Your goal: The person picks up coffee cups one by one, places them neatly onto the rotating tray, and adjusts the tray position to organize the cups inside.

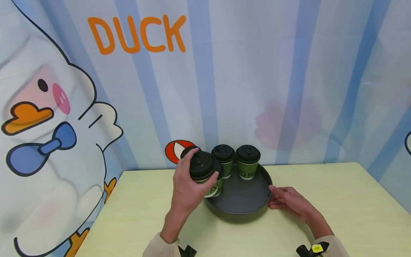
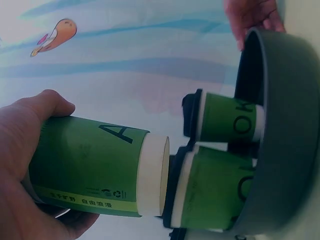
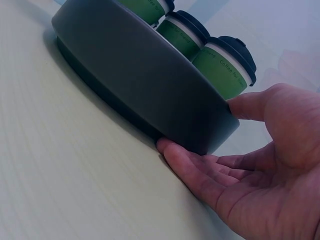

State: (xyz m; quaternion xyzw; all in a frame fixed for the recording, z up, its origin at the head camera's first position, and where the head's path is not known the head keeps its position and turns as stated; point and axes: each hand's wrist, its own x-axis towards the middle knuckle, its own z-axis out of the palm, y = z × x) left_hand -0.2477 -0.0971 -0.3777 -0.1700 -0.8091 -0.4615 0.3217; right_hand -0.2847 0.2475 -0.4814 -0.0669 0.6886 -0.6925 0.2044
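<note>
My left hand [image 1: 187, 191] grips a green paper coffee cup [image 2: 90, 165] with a black lid, fingers and thumb around its sides. This cup is held up at the left side of a round dark grey tray [image 1: 245, 198], its white base showing in the left wrist view. Inside the tray stand more lidded green cups, including one marked OK [image 1: 248, 167] and another [image 1: 227, 166] beside it. Part of the group is hidden behind the held cup. At the tray's right side, my right hand [image 1: 290, 202] pinches its wall, thumb at the rim and fingers at the lower edge.
A pale yellow table [image 1: 141, 214] lies under the tray. Close behind it hangs a light blue striped cloth backdrop [image 1: 244, 71] with a printed duck and orange lettering.
</note>
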